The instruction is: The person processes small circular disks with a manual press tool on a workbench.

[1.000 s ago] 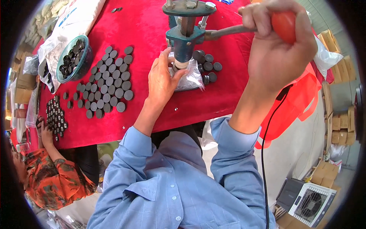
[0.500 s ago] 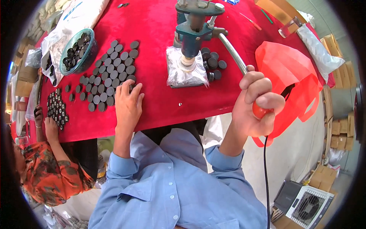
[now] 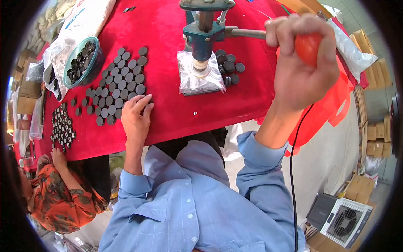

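Note:
My right hand [image 3: 306,63] is wrapped round the red knob [image 3: 307,48] at the end of the metal lever [image 3: 249,33] of a dark green hand press [image 3: 204,35]. The press's pale round tip [image 3: 200,65] is down on a silvery plastic-wrapped pad [image 3: 191,82]. My left hand [image 3: 136,115] rests at the near right edge of a spread of black round caps [image 3: 121,75], with fingers curled and thumb and index close together. Whatever lies between those fingertips is hidden. More black caps [image 3: 229,66] are piled just right of the pad.
A teal bowl of black pieces [image 3: 96,63] and a white sack [image 3: 90,19] stand at the left. A co-worker [image 3: 67,189] has hands near small black rings [image 3: 63,126]. A red bag [image 3: 331,109] hangs at the right table edge, near a black cable [image 3: 292,176].
My right hand has swung the lever up, away and to the right. My left hand has shifted slightly down and left, its fingers drawn together. The co-worker's hands have moved nearer the table edge.

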A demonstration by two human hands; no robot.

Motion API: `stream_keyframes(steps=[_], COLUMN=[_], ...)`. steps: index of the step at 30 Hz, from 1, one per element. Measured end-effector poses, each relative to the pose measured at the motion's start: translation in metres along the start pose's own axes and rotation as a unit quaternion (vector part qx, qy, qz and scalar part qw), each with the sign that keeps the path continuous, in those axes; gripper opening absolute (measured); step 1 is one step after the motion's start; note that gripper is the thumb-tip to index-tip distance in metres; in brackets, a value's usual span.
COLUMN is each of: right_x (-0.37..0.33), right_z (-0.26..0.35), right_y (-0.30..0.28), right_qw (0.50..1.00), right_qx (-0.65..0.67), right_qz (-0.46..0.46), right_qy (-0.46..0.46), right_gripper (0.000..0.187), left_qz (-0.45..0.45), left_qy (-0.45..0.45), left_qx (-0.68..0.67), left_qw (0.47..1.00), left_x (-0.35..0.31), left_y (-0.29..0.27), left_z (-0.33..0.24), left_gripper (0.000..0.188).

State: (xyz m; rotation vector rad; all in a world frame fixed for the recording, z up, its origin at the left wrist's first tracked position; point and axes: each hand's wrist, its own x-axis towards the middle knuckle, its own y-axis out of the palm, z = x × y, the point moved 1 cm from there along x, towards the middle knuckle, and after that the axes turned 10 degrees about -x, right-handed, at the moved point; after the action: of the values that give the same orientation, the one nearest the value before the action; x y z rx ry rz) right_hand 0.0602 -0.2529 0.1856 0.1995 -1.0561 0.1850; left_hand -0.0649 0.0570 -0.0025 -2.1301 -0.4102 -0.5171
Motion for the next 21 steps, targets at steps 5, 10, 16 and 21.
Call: stream_keyframes(steps=[5, 10, 16, 21], right_x=[0.036, 0.037, 0.036, 0.031], right_z=[-0.012, 0.009, 0.01, 0.011], right_y=[0.031, 0.029, 0.029, 0.033], right_qw=[0.969, 0.992, 0.988, 0.979], right_qx=[0.231, -0.101, -0.102, -0.174], right_qz=[-0.061, -0.049, -0.063, -0.077], right_qy=[0.058, 0.064, 0.093, 0.069], right_gripper=[0.041, 0.041, 0.042, 0.045], left_qz=[-0.02, -0.003, 0.027, 0.009], left_qy=[-0.072, -0.024, -0.016, -0.019], left_qx=[-0.148, -0.168, -0.201, -0.219], left_qw=[0.986, 0.986, 0.979, 0.975], left_x=[0.045, 0.085, 0.102, 0.099], left_y=[0.022, 0.061, 0.086, 0.092], left_z=[-0.05, -0.065, -0.081, -0.079], left_gripper=[0.054, 0.068, 0.074, 0.078])
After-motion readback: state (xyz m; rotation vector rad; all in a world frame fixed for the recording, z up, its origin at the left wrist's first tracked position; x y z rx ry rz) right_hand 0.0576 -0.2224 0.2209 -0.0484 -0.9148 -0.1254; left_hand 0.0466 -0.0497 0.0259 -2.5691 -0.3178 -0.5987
